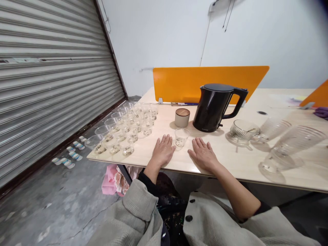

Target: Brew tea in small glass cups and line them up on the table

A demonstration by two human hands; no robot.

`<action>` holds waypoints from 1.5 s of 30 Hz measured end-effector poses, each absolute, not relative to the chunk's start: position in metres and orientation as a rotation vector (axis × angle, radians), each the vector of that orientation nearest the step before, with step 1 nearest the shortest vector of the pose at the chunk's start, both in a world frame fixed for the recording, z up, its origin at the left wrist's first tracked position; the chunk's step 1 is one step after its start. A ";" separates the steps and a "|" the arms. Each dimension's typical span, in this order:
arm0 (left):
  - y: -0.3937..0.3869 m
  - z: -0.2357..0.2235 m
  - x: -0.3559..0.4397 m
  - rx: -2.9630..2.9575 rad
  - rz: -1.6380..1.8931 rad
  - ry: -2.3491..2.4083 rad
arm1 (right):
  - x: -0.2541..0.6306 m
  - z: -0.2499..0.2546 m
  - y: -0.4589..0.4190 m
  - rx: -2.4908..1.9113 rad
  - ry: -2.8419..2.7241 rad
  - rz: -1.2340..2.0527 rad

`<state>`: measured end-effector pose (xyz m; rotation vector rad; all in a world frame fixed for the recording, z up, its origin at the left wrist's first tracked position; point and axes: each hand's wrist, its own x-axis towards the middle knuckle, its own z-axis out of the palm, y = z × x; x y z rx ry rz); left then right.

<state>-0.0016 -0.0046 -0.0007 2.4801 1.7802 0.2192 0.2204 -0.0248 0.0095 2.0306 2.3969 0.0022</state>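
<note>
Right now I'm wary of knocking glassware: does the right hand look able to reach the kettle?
Probably yes: the right hand lies flat on the table, and nothing seems to stand between it and the kettle. A glass cup stands near the handle, though.

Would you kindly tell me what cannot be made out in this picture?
All in the head view:
Inside of the black kettle: hidden by its opaque wall and closed lid.
Inside of the canister: hidden by its wooden cover.
Palms of the left hand and right hand: turned down.
Print on the small bottles: too small.
Purple cloth: cut off by the right edge.
</note>
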 end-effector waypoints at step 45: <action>-0.007 -0.003 0.002 2.494 0.245 1.805 | 0.226 0.001 -0.023 2.036 2.412 0.001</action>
